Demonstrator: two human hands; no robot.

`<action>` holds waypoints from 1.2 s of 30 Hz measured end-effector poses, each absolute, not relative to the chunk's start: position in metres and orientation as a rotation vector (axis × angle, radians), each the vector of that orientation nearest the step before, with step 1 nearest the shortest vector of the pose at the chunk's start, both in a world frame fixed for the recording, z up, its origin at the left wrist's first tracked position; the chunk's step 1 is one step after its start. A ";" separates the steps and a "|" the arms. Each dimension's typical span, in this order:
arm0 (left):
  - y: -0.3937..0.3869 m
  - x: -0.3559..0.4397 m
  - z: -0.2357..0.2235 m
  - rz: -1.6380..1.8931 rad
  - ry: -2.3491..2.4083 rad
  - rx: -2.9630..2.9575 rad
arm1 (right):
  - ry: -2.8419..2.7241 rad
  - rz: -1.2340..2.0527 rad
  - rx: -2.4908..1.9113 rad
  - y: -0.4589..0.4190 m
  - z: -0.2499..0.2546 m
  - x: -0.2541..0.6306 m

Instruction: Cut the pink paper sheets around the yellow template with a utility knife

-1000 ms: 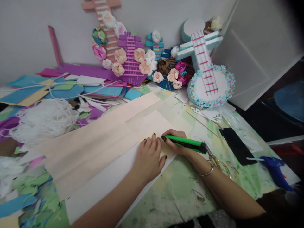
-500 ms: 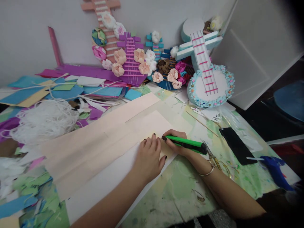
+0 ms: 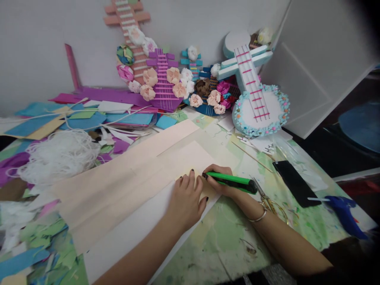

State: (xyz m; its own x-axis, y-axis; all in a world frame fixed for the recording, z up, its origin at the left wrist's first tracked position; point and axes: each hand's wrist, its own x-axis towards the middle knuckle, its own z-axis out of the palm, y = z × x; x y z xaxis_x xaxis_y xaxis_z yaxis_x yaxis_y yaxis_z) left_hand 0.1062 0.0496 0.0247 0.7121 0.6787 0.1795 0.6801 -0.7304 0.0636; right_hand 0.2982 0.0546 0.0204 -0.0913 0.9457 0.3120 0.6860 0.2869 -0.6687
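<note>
My left hand point(image 3: 187, 200) lies flat, fingers stretched out, pressing on a small pale yellow piece and the white sheet point(image 3: 127, 237). Close beside its fingertips, my right hand point(image 3: 219, 181) is closed around a green utility knife point(image 3: 234, 180). The knife's front end points toward the left fingers; its blade tip is hidden or too small to make out. Under the white sheet's upper edge and beyond both hands spreads a large peach paper sheet point(image 3: 124, 186) with a long cut-out strip shape at its far side.
Scissors point(image 3: 268, 202) lie by my right wrist, with a black phone point(image 3: 295, 184) and a blue glue gun point(image 3: 344, 215) farther right. White string point(image 3: 62, 154) and paper scraps point(image 3: 44, 233) crowd the left. Decorated paper guitars point(image 3: 258, 107) stand along the wall.
The view has tilted up slightly, so the background things sit a little lower. Both hands and the utility knife keep nearly the same place on the paper.
</note>
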 end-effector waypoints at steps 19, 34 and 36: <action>0.049 0.105 0.024 -0.317 -1.149 -2.887 | -1.854 0.465 -1.455 0.051 0.018 0.298; 0.050 0.106 0.021 -0.346 -1.147 -2.876 | -1.847 0.424 -1.491 0.049 0.022 0.297; 0.050 0.106 0.022 -0.348 -1.145 -2.879 | -1.854 0.424 -1.486 0.049 0.023 0.297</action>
